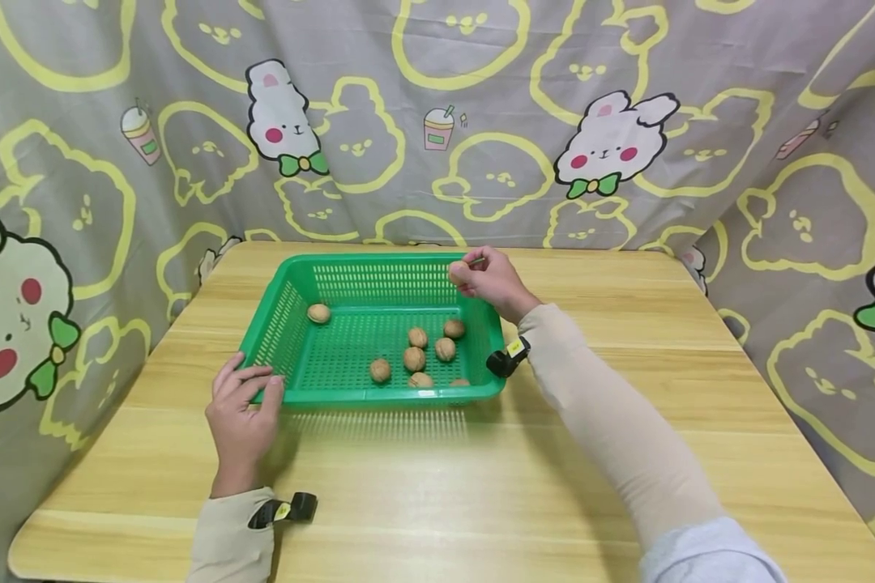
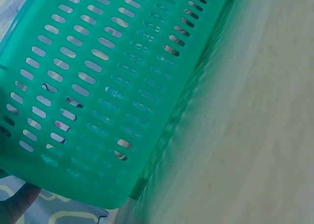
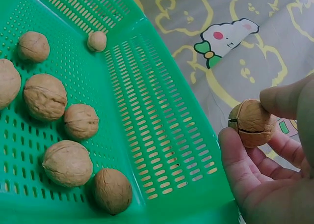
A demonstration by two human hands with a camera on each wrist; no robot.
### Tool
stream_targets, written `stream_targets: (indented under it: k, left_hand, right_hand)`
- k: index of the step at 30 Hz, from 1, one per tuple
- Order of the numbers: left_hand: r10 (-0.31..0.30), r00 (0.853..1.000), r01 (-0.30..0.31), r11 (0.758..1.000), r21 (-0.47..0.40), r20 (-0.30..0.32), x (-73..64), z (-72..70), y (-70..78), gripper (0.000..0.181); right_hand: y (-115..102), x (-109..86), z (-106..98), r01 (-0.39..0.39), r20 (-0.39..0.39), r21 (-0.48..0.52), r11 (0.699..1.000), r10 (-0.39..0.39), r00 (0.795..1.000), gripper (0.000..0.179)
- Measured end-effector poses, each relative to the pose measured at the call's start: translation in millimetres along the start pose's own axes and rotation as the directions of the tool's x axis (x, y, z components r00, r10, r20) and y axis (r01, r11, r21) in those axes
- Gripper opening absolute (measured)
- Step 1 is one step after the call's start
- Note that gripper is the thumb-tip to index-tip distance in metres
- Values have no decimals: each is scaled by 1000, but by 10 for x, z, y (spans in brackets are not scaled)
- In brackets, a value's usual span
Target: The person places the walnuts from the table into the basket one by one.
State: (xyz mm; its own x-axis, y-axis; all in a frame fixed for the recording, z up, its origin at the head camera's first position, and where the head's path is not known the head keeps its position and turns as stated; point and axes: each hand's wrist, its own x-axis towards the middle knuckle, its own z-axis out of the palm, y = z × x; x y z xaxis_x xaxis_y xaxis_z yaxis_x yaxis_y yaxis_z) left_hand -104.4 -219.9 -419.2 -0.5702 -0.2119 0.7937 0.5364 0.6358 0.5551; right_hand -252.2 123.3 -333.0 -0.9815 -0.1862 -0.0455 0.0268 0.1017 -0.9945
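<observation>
A walnut (image 3: 252, 123) with a dark crack along its shell is pinched between the thumb and fingers of my right hand (image 1: 494, 281), over the back right corner of a green plastic basket (image 1: 364, 395). My left hand (image 1: 244, 411) grips the front left corner of that basket, thumb on the rim. In the left wrist view, only a thumb (image 2: 22, 199) shows at the basket's corner. Several walnuts (image 1: 414, 359) lie on the basket's floor toward the right. Another walnut (image 1: 318, 313) sits apart near its left wall.
The basket stands on a wooden table (image 1: 627, 324) whose back edge meets a patterned grey curtain (image 1: 496, 121). Curtain also hangs at both sides. Dark straps with small cameras (image 1: 506, 358) are on both wrists.
</observation>
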Motion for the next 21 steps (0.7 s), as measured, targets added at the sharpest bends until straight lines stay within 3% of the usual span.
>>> stream_targets:
  k: [15,21]
  left_hand:
    - [-9,1000,9,1000,1,1,13,-2,2,15]
    - [2,1000,-2,1000,-7,-2,12,-3,1,17]
  right_hand:
    - [-3,41,67,-13,12,-37,999,13,1000,29]
    - [-14,45,69,-53,12,-30,998,53,998,24]
